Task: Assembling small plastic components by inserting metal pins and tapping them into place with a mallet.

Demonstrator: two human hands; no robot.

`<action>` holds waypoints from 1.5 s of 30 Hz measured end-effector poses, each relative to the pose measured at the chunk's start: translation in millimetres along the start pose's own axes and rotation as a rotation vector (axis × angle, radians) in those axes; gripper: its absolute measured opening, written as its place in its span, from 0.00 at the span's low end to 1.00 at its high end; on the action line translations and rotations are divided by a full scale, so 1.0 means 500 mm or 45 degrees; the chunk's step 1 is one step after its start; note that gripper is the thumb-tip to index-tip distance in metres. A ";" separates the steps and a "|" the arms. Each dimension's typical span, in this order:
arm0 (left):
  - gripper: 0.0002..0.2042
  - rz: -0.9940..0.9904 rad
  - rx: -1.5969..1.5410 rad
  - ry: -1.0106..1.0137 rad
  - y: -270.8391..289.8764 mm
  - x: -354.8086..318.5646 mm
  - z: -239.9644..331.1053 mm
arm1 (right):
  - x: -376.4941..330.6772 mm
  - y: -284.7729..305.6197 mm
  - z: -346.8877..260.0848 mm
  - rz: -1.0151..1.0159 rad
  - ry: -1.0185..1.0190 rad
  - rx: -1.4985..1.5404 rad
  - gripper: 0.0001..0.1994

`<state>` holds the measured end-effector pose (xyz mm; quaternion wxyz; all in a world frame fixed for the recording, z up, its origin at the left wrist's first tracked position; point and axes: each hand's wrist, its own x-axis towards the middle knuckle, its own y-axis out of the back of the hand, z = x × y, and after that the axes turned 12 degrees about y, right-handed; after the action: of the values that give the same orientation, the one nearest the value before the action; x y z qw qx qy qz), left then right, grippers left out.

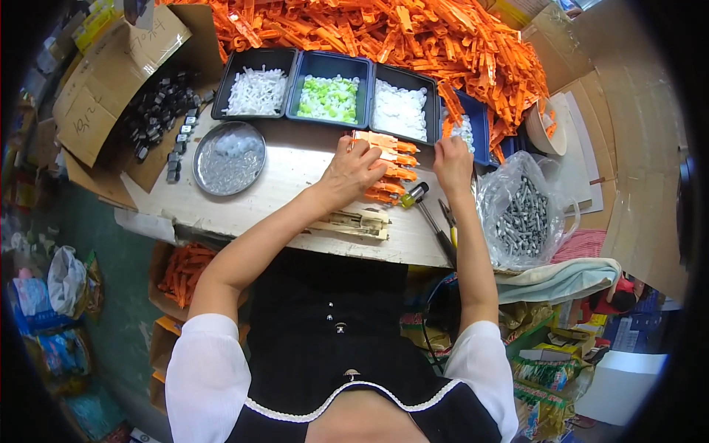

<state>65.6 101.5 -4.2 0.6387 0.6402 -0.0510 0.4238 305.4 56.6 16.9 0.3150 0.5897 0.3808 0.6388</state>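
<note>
Nearest the lens: black top with white sleeves, both forearms reaching up over the counter (295, 184). Left hand (353, 168) lying fingers-curled on the row of orange clips (390, 171), touching their near ends and seemingly pinning them in place. Right hand (452, 161) just beside the row's far end, fingertips pinched together over something too small to make out (perhaps a white piece from the tray at its tips). Hands near each other but apart, the clip row between them.

Beyond the left hand, three black trays: white cross-shaped parts (257, 91), green parts (329, 97), white parts (399, 109). Beyond the right hand, a blue tray (473, 122), mostly covered. Behind all of it, a heap of orange clips (384, 33). Further out to the left, a round metal dish (229, 158) and small black parts (159, 111) spilling from a cardboard box. Beside the right wrist, a clear bag of grey screws (523, 215); toward the body from the right hand, a screwdriver (428, 214) and pliers.

Judged best handled thus: keep the row squared and pressed flat under the left hand, feed one small piece at a time, seat it fully before shifting along.

Hard to tell: what sits between the right fingertips, how many clips lie under the left palm, the pale wooden strips (354, 223) partly hidden by the left forearm.
</note>
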 end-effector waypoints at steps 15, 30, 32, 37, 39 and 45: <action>0.07 0.387 0.066 1.099 0.274 -0.331 -0.154 | 0.268 -0.034 0.264 0.118 -0.614 0.794 0.08; 0.10 0.680 0.422 1.440 0.222 -0.449 -0.234 | 0.481 -0.086 0.028 0.102 -0.118 -0.045 0.20; 0.10 0.672 0.443 1.436 0.220 -0.448 -0.234 | 0.488 -0.094 0.013 -0.052 -0.112 -0.050 0.24; 0.09 0.665 0.474 1.398 0.218 -0.445 -0.242 | 0.478 -0.138 0.033 0.032 -0.084 0.072 0.13; 0.09 0.598 0.523 1.427 0.221 -0.445 -0.242 | 0.454 -0.125 0.021 0.018 -0.021 -0.161 0.07; 0.09 0.570 0.569 1.391 0.224 -0.433 -0.240 | 0.455 -0.122 -0.006 0.233 0.224 -0.252 0.05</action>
<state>-197.2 81.8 -70.1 0.3192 0.4230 0.2396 0.8135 275.6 281.0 81.3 0.2773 0.5298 0.2867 0.7485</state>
